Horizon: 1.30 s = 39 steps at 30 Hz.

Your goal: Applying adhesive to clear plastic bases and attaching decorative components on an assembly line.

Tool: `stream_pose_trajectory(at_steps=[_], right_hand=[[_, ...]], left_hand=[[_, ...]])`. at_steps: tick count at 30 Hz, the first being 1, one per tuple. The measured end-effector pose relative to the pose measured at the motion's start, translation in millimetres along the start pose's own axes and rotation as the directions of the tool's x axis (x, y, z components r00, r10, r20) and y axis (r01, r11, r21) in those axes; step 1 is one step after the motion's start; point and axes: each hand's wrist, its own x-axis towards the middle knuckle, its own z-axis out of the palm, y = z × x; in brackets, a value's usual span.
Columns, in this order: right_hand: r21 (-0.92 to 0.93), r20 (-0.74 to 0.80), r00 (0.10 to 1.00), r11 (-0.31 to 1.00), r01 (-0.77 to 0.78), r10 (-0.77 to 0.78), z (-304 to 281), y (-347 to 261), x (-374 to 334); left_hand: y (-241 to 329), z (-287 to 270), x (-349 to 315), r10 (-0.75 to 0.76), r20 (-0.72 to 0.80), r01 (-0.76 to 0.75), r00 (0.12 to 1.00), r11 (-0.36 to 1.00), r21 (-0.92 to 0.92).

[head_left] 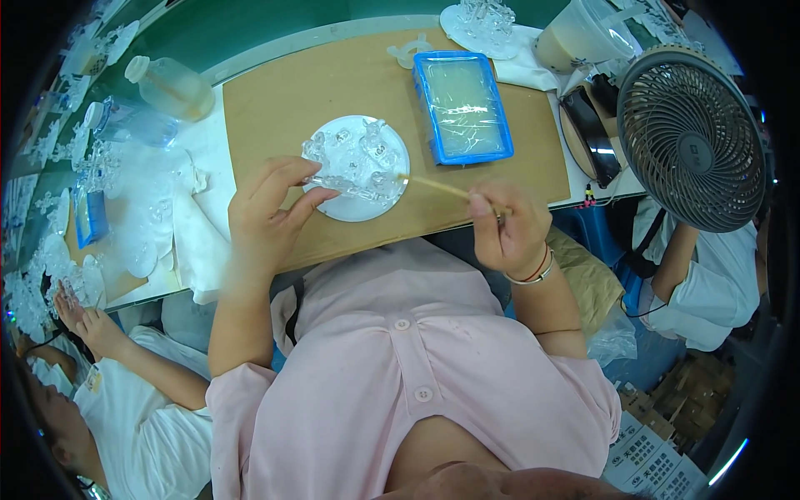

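Note:
A round white plate (358, 210) lies on the brown cardboard sheet (275, 96), with several small clear plastic pieces (379, 150) on it. Over its left side, my left hand (271, 204) pinches a clear plastic piece (337, 185) between thumb and fingers. My right hand (508, 221) is closed round a thin yellowish stick (437, 186), right of the plate. The stick's tip points left and reaches the plate's right edge; whether it touches anything there I cannot tell. Behind my right hand lies a blue-rimmed tray (505, 125) covered with clear film.
A black fan (692, 146) stands at the right, beside a dark glossy object (590, 133). A translucent bucket (583, 37) stands at the back right. Bottles (171, 87) and clear parts crowd the left. Co-workers sit at both sides; one person's hands (87, 325) show at lower left.

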Motion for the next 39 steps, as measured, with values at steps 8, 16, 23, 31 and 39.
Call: stream_pose_trajectory(at_steps=[8, 16, 23, 31, 39], right_hand=[[0.032, 0.032, 0.998, 0.998, 0.047, -0.048, -2.9, -12.5, -6.9], [0.111, 0.079, 0.995, 0.993, 0.049, -0.058, 9.3, -16.1, -9.5], [0.134, 0.078, 0.997, 0.991, 0.011, -0.021, 1.8, -11.5, -12.1], [0.087, 0.056, 0.995, 0.992, -0.091, 0.086, -3.3, -7.9, -15.8], [0.078, 0.073, 0.995, 0.994, -0.074, 0.069, -15.0, -10.7, -17.7]], left_hand=[[10.2, 8.5, -14.6, 0.04, -0.041, -0.04, 0.998, 0.999, 0.007], [18.0, 18.2, -23.4, 0.071, -0.044, -0.073, 0.996, 0.997, -0.024], [17.6, -2.7, -10.6, 0.068, -0.043, -0.067, 0.997, 0.997, 0.032], [0.5, -10.5, -0.8, -0.096, 0.223, 0.12, 0.97, 0.988, -0.096], [12.9, -9.5, -5.0, -0.226, 0.233, 0.264, 0.946, 0.954, -0.144]])
